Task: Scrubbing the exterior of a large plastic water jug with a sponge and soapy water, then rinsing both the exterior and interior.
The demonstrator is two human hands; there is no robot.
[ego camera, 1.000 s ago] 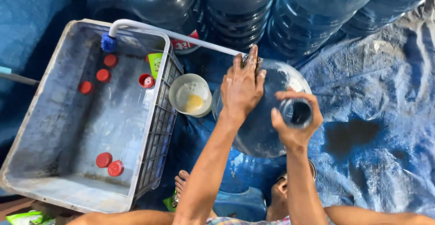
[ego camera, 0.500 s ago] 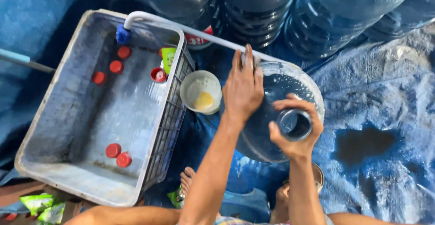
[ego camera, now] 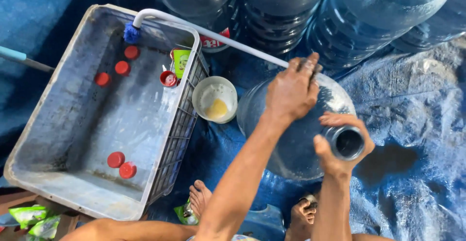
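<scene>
While the big clear water jug lies tilted on the blue tarpaulin, the person works it with both hands. The left hand lies flat on the jug's shoulder, fingers pressed together around what looks like a dark scrubbing pad; I cannot tell exactly what it is. The right hand curls around the jug's neck, thumb and fingers clasping it so the open mouth points toward four o'clock.

Compared with a second ago, the left hand has slid up the jug toward twelve o'clock, and the neck has swung lower and further right, so the jug seems to be turning under the scrubbing, a fresh patch coming up.

At nine o'clock from the jug sits a white bowl with yellowish liquid, then a grey crate holding red caps and a white-handled brush. More jugs stand stacked at twelve o'clock.
</scene>
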